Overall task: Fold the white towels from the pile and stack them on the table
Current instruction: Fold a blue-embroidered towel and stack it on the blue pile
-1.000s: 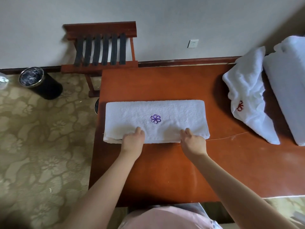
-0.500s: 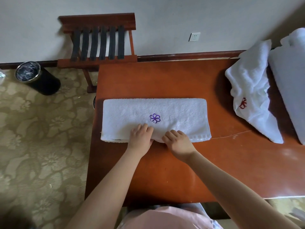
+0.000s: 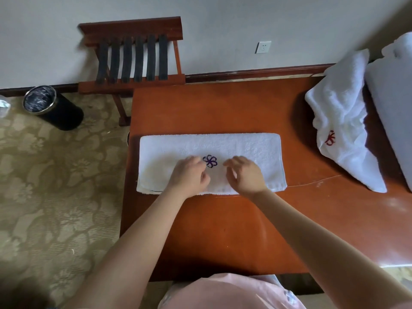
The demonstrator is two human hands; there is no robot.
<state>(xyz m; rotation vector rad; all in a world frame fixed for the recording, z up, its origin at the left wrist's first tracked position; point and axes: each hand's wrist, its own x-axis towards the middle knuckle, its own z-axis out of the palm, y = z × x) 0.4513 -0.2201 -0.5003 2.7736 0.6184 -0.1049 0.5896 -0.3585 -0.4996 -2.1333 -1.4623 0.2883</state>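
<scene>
Presently the folded towel [image 3: 245, 148] lies on the table [image 3: 223, 230], long axis left to right; left hand [image 3: 189, 176] and right hand [image 3: 244, 175] sit over its middle, fingers loosely curled, gripping nothing.

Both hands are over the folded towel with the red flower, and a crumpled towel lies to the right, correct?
The head view shows the flower is purple, not red. The left hand and right hand are over that folded towel; the crumpled towel lies to the right.
</scene>
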